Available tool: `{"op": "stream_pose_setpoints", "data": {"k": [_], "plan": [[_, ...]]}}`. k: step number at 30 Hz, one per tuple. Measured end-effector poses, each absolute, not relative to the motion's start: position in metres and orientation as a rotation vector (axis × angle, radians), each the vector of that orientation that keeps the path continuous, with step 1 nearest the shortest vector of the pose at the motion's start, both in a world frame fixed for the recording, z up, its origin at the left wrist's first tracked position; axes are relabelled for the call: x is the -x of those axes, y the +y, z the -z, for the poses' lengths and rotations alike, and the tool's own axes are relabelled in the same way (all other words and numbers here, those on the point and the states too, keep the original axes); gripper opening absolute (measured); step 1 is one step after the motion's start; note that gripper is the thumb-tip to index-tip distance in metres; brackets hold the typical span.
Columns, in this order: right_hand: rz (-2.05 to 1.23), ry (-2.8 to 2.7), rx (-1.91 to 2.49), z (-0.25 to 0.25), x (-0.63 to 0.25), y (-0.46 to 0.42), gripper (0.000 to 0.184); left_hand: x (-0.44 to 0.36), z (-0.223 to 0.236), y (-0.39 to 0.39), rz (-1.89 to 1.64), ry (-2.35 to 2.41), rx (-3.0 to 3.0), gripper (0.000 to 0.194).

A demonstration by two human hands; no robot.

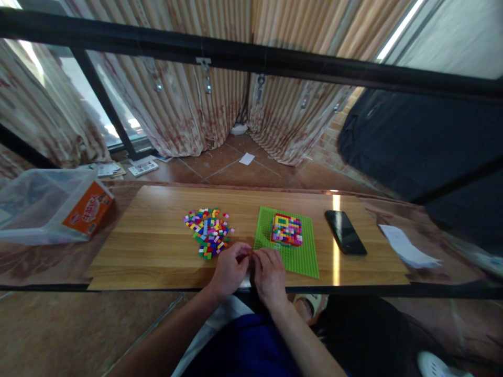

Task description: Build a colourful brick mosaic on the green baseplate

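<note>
My left hand (230, 269) and my right hand (269, 275) meet near the front edge of the wooden table (157, 246), fingertips pinched together over something small and reddish that I cannot make out. A pile of small coloured bricks (208, 230) lies just beyond my left hand. A green baseplate (304, 256) lies beside my right hand and carries a square multicoloured brick build (286, 229).
A black phone (346, 232) lies right of the baseplate, and a white paper (406, 246) further right. A clear plastic bin with an orange box (88, 209) sits at the left. Curtains and a tiled floor lie beyond the table.
</note>
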State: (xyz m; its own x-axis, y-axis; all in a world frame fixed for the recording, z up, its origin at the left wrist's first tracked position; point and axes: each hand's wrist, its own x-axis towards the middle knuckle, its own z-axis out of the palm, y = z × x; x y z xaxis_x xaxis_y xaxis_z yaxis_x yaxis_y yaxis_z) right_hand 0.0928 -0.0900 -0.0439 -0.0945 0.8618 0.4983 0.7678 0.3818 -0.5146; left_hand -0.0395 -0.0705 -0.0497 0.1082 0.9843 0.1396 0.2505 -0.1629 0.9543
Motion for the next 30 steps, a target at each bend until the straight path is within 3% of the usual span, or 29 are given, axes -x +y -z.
{"op": "stream_pose_setpoints", "data": {"k": [14, 30], "plan": [[0.152, -1.892, 1.492, 0.011, -0.144, -0.057, 0.022, 0.037, 0.045, -0.071, -1.115, 1.3, -1.585, 0.011], [0.071, -1.84, 1.691, 0.003, -0.148, -0.038, 0.016, 0.038, 0.042, -0.072, -1.069, 1.333, -1.691, 0.01]]}}
